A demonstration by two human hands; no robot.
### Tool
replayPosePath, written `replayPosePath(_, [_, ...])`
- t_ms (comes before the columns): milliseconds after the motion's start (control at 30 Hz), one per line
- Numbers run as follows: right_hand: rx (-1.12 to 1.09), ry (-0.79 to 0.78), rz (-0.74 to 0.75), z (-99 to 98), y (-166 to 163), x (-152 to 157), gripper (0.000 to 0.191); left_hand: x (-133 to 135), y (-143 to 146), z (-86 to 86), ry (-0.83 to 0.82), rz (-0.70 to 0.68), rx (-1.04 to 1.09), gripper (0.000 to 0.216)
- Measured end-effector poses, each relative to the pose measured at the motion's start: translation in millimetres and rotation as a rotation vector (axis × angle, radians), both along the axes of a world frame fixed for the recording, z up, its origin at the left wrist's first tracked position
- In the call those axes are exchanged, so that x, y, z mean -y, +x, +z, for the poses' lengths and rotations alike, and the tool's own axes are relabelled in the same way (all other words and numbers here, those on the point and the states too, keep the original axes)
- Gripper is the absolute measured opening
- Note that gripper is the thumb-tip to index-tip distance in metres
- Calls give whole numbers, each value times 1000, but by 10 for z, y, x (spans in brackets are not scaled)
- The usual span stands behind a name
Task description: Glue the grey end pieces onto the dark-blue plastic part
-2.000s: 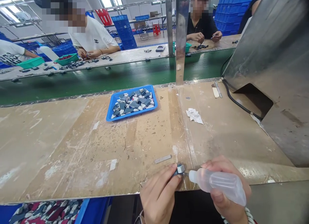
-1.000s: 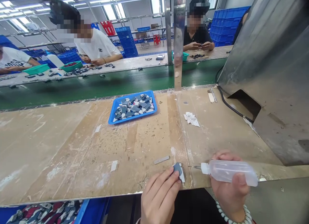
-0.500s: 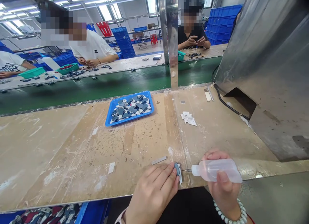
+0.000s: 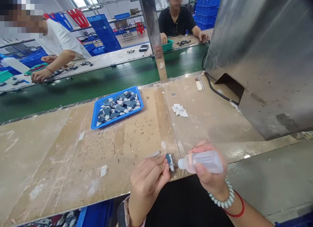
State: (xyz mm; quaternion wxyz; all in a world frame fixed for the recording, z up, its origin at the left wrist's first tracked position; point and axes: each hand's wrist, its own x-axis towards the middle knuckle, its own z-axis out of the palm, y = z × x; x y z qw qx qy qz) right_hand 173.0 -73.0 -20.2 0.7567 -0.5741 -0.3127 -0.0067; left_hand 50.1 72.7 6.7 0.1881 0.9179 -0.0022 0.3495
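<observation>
At the near table edge, the left hand pinches a small blue-and-white part; the right hand grips a clear squeeze bottle, nozzle touching it.

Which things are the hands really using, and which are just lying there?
In use:
left hand pinching small blue-grey part
right hand holding clear plastic squeeze bottle

Lying about:
blue plastic tray of parts
crumpled white paper
black cable

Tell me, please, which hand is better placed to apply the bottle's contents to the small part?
Right: the right hand grips the squeeze bottle, nozzle aimed at the small part pinched by the left hand.
</observation>
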Motion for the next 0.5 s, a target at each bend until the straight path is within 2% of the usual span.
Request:
replayPosePath(300, [85,-43,20,43,-4,-4,27,-35,3,21,-122,12,-47,10])
replayPosePath(500, [133,-56,36,18,-14,-9,32,-57,13,-3,-222,0,-55,17])
